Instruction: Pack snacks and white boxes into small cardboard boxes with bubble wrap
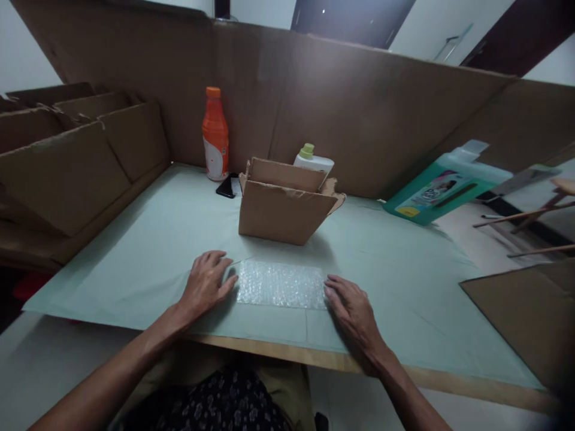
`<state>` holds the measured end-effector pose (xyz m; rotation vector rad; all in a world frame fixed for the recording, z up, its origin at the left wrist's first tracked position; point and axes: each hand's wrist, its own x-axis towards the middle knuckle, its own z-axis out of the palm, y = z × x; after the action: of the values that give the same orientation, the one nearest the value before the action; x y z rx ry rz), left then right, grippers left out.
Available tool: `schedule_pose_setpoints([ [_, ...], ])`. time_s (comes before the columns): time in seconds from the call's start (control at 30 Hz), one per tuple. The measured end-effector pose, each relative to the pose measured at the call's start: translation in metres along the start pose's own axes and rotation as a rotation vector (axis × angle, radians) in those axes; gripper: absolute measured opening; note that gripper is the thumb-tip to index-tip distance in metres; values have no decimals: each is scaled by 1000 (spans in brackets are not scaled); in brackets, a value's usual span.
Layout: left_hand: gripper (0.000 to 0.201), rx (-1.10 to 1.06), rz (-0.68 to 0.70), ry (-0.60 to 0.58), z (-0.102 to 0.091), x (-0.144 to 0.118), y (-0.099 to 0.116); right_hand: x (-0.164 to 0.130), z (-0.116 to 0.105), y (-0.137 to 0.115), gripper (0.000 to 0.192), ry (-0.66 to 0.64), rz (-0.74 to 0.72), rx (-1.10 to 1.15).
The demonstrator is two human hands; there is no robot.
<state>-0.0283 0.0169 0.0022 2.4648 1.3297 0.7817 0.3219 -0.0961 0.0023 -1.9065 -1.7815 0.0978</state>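
Note:
A clear sheet of bubble wrap [282, 286] lies flat on the pale green table cover [377, 257]. My left hand [209, 278] rests at the sheet's left edge, its fingers apart and curved. At the right edge is my right hand [353, 305], palm down, with fingers stretched toward the sheet; it grips nothing. Just behind the bubble wrap stands a small brown cardboard box [283, 212] with its top flaps raised. What the box holds, if anything, is hidden.
Behind the box are an orange bottle [216, 137], a black phone [225, 187] and a white bottle with a green cap [314, 160]. A green liquid jug [440, 185] stands back right. Cardboard compartments [67, 173] line the left; a cardboard wall [359, 108] closes the back.

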Motion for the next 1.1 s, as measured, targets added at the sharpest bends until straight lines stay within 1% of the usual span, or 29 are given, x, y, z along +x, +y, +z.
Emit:
schedule_pose_setpoints([
  [0.07,29,74,-60,-6,4,3,9,6,5,2,39,36,66,-27],
  [0.1,27,75,-67,-20,8,4,17,8,10,-2,38,48,75,-25],
  [0.2,7,-5,-58,-39,27,5,39,10,21,-17,28,69,70,65],
  [0.23,10,-51,-59,-32,32,4,44,9,22,-21,25,70,85,114],
  [0.27,16,-104,-70,-22,37,3,48,6,21,-23,24,75,116,171],
  [0.33,35,-226,-110,-11,40,-2,51,1,15,-24,26,82,200,305],
  [0.4,56,-338,-133,7,35,-3,51,-1,3,-24,40,77,253,419],
  [0.43,63,-385,-117,25,28,-2,51,1,-5,-25,49,73,251,453],
  [0.47,64,-428,-74,55,19,3,52,5,-14,-27,55,68,235,470],
  [0.5,61,-469,-7,97,7,10,53,11,-25,-30,57,66,206,476],
  [0.57,46,-524,151,190,-23,34,56,30,-51,-43,47,121,134,473],
  [0.6,39,-531,224,229,-41,50,58,43,-65,-52,39,185,93,466],
  [0.63,34,-510,270,264,-58,69,59,59,-80,-62,30,269,44,449],
  [0.7,29,-419,289,311,-90,113,61,95,-104,-80,19,461,-74,385],
  [0.73,29,-373,292,330,-102,137,60,116,-114,-87,17,525,-132,345],
  [0.77,30,-333,287,331,-111,160,58,138,-120,-91,18,552,-177,310],
  [0.8,32,-303,272,302,-116,183,55,161,-124,-93,19,531,-201,282],
  [0.83,33,-274,240,227,-118,204,51,183,-125,-92,20,465,-205,261],
  [0.87,33,-246,196,134,-117,222,47,205,-125,-89,22,358,-194,243],
  [0.93,32,-171,114,-76,-111,251,37,240,-121,-79,24,72,-150,184],
  [1.0,31,-100,68,-237,-101,270,28,265,-116,-71,22,-201,-96,67],
  [1.07,29,-64,57,-346,-91,279,22,277,-111,-67,20,-401,-62,-72],
  [1.1,28,-60,56,-394,-87,282,20,280,-107,-67,19,-475,-54,-136],
])
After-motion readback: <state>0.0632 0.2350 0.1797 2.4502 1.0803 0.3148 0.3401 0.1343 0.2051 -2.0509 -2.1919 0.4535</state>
